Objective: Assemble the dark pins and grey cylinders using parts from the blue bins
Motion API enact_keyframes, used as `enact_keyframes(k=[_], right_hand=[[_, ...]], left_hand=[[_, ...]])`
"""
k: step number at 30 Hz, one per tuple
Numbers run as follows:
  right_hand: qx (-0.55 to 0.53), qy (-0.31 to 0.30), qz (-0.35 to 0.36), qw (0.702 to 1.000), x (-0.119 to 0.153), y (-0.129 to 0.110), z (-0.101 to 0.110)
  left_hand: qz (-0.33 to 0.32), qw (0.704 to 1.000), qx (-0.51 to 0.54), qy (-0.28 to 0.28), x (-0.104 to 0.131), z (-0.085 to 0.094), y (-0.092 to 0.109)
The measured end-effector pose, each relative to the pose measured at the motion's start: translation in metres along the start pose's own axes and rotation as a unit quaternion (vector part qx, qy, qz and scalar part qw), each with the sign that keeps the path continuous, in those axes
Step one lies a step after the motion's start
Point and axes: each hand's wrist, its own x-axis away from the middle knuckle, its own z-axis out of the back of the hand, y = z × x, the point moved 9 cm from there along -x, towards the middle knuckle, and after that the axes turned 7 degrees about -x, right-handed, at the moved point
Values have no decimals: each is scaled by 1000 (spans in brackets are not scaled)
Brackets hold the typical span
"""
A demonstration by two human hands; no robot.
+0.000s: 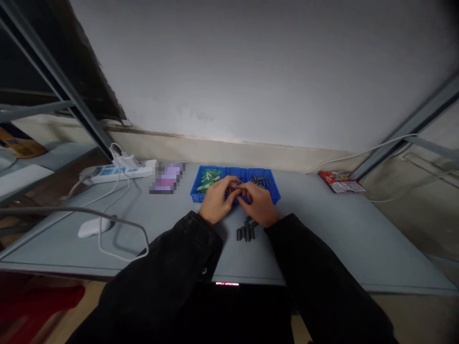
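Three blue bins stand side by side against the wall. The left bin (196, 196) holds green and whitish pieces, the middle bin (234, 171) small dark parts, the right bin (274, 188) dark cylinders. My left hand (218, 198) and my right hand (257, 201) meet over the front of the middle bin, fingertips pinched together. Whatever lies between the fingertips is too small to make out. Several dark cylinders (246, 231) lie on the grey table just in front of my right hand.
At the left are a white power strip (143, 169) with plugs, a blurred purple item (168, 178), a white mouse-like object (93, 227) and loose cables (122, 223). A red packet (340, 182) lies at the back right. Metal posts rise at both sides.
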Motion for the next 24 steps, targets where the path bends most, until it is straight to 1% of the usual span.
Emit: enact_keyframes(k=[10,16,24], right_hand=[[-3,-1,3,1000,-1,-3,1],[2,-12,0,1000,0,-2,-2],[1,-11,-1,1000,0,-3,0]], left_hand=[[17,1000,-22,11,0,1,-4],[10,1000,-12,9,0,1,-3],[0,1000,-3,5,0,1,1]])
